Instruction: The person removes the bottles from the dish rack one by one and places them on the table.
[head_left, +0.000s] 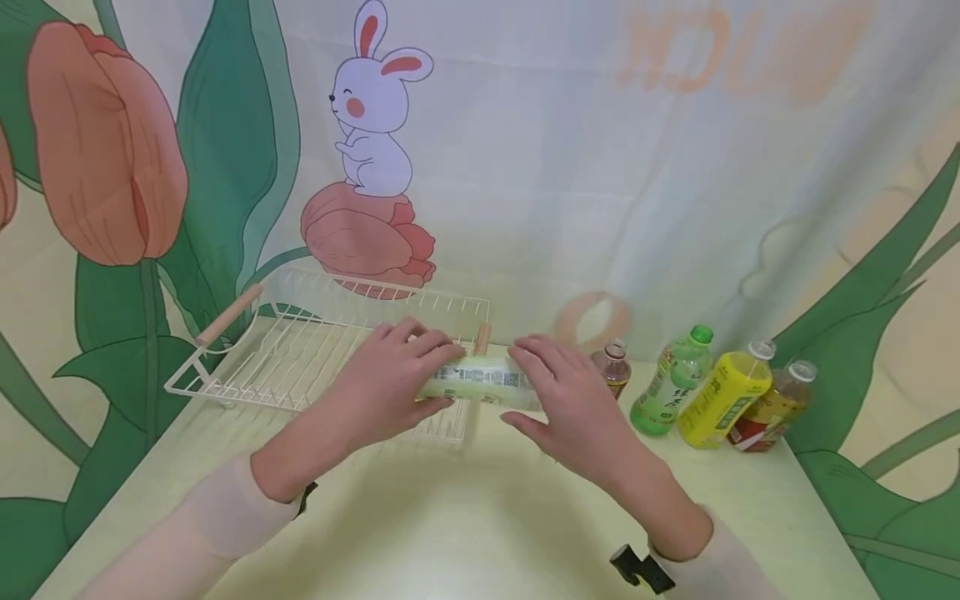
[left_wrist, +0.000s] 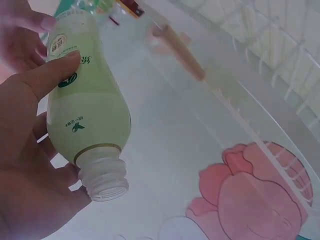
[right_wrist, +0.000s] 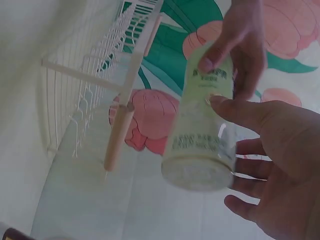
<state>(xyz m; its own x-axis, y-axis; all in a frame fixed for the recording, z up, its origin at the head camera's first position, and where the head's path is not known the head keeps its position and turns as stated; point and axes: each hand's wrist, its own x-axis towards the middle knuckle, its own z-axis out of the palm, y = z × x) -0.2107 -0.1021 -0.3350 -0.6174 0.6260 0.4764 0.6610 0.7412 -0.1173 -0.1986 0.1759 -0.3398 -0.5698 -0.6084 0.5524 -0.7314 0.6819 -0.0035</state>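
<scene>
A pale green, uncapped plastic bottle [head_left: 480, 380] lies sideways in the air between both hands, above the table. In the left wrist view the bottle [left_wrist: 87, 107] shows its bare threaded mouth. The left hand [head_left: 386, 383] grips its body, thumb on the near side and fingers behind. The right hand [head_left: 573, 408] is at the base end, thumb extended and fingers loosely spread around it. In the right wrist view the right hand [right_wrist: 280, 155] has its fingers beside the bottle's base [right_wrist: 197, 175]; firm contact there is hard to tell.
A white wire rack [head_left: 300, 358] with wooden handles stands behind the left hand. To the right are a green bottle [head_left: 671, 383], a yellow bottle [head_left: 726, 400], a red-labelled bottle [head_left: 772, 408] and a dark bottle [head_left: 613, 367] partly behind the right hand. A printed curtain [head_left: 540, 167] hangs behind.
</scene>
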